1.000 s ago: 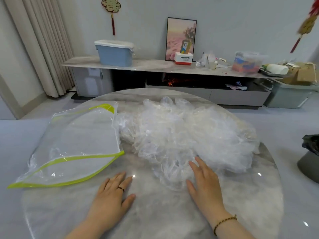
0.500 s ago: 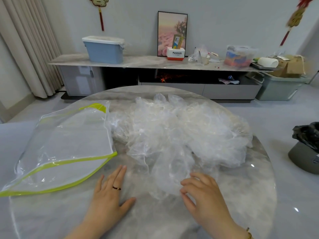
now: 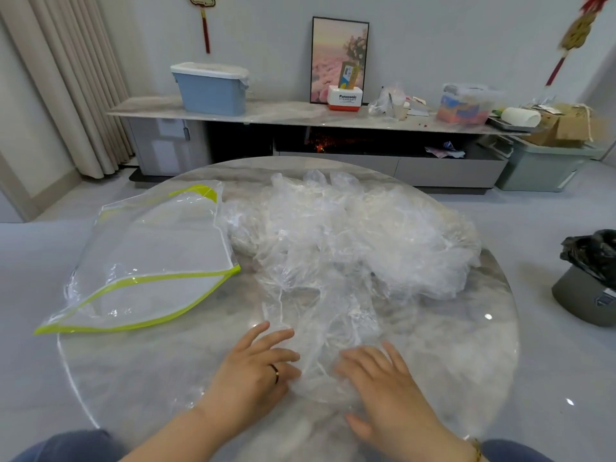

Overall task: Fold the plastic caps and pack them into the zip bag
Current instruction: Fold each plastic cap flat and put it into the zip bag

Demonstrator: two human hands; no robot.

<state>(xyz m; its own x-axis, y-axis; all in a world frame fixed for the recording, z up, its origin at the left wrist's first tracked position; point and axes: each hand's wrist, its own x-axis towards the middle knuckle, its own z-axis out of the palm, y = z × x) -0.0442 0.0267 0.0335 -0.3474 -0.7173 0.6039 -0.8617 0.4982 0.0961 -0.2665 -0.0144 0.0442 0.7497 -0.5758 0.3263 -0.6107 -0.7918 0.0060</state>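
Note:
A heap of crumpled clear plastic caps (image 3: 353,235) covers the middle and right of the round marble table (image 3: 133,371). One cap (image 3: 326,328) is drawn out of the heap toward the near edge. My left hand (image 3: 256,371), with a ring on it, lies with spread fingers at this cap's left edge. My right hand (image 3: 383,385) rests flat on its right side, fingers spread. The clear zip bag (image 3: 150,258) with yellow-green trim lies on the table's left, partly overhanging the edge.
A grey bin with a black liner (image 3: 590,288) stands on the floor to the right. Behind the table runs a low cabinet (image 3: 300,115) carrying a blue box (image 3: 210,88) and clutter. My knees show below the near table edge.
My right hand curled on one cap and drew it out of the heap toward me, then flattened. My left hand slid right to the cap's edge. The view tilted down.

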